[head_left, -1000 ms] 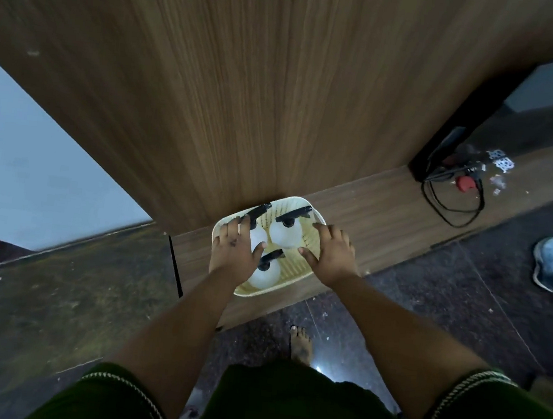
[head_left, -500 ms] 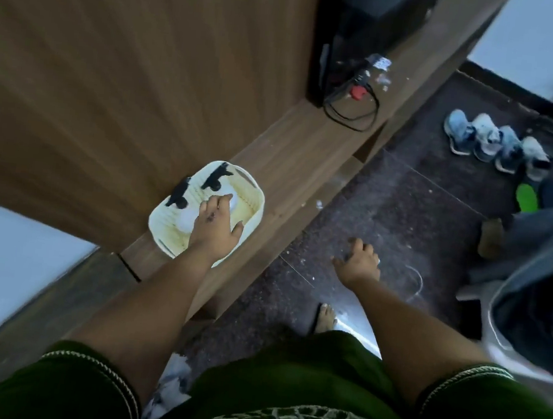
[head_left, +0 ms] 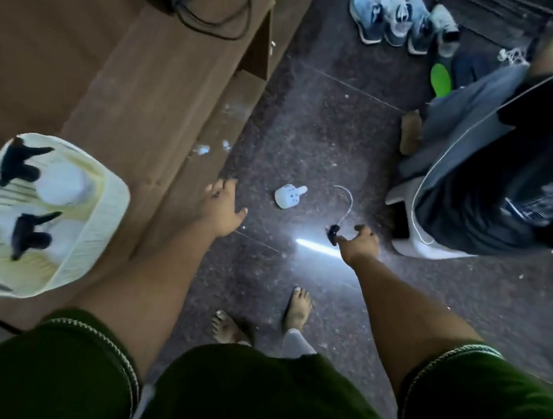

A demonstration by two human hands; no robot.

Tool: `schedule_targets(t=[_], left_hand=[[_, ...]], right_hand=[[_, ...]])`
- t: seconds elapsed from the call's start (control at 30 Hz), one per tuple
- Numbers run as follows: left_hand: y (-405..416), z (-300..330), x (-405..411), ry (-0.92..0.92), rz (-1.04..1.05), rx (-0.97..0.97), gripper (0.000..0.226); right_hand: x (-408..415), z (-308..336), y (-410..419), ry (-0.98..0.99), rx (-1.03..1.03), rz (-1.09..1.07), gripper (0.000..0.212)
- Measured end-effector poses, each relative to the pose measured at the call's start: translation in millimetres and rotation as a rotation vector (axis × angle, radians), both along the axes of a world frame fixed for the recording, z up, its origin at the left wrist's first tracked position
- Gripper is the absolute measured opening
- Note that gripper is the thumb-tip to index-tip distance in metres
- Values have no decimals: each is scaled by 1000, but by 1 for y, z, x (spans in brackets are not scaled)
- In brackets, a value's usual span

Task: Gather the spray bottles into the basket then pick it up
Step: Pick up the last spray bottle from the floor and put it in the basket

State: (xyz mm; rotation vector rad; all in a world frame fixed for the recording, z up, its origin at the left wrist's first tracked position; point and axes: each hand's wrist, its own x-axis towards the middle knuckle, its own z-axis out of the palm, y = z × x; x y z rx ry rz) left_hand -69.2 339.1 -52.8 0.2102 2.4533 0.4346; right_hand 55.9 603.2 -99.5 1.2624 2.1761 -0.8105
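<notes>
The pale yellow basket (head_left: 101,224) stands on the wooden ledge at the left and holds three white spray bottles with black trigger heads (head_left: 29,233). On the dark floor lies a headless white bottle (head_left: 288,196). Right of it lies its black sprayer head (head_left: 333,231), whose thin tube curves upward. My left hand (head_left: 221,210) hovers over the floor by the ledge's edge, with fingers spread and nothing in them. My right hand (head_left: 359,244) is low beside the sprayer head; its thumb tip touches the head and its fingers are curled apart.
The wooden ledge (head_left: 163,100) runs along the left with a black cable and a red plug at its far end. Several shoes (head_left: 400,20) sit at the top. A white chair draped with dark clothes (head_left: 498,186) stands at the right. My bare feet (head_left: 298,310) are below.
Both hands have left the basket. My view swung right and down to the floor, and my right hand reached down to the loose sprayer head. The basket stays on the ledge.
</notes>
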Motion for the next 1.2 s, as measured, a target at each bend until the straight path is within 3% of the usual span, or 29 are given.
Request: schedule_targets(t=[0.2,0.43,0.63,0.8,1.03,1.2], left_hand=[[101,-99,0,-196,105,30,71],[169,-264,9,-307,57,23,69],[194,-392,-20,-240,71,73,74],[185,-469,-29,-161,-17,-61,84],[191,-521,-49,97,102,-3,90],[185,-532,-73,146,106,-43,80]], right_hand=[[-24,-78,38,43,-3,131,54],[-47,-237,51,63,-67,95,54],[-34,-383,82,54,-28,105,50],[-25,-466,95,35,41,262,46],[-22,-509,91,21,222,330,49],[-21,-517,103,17,201,354,42]])
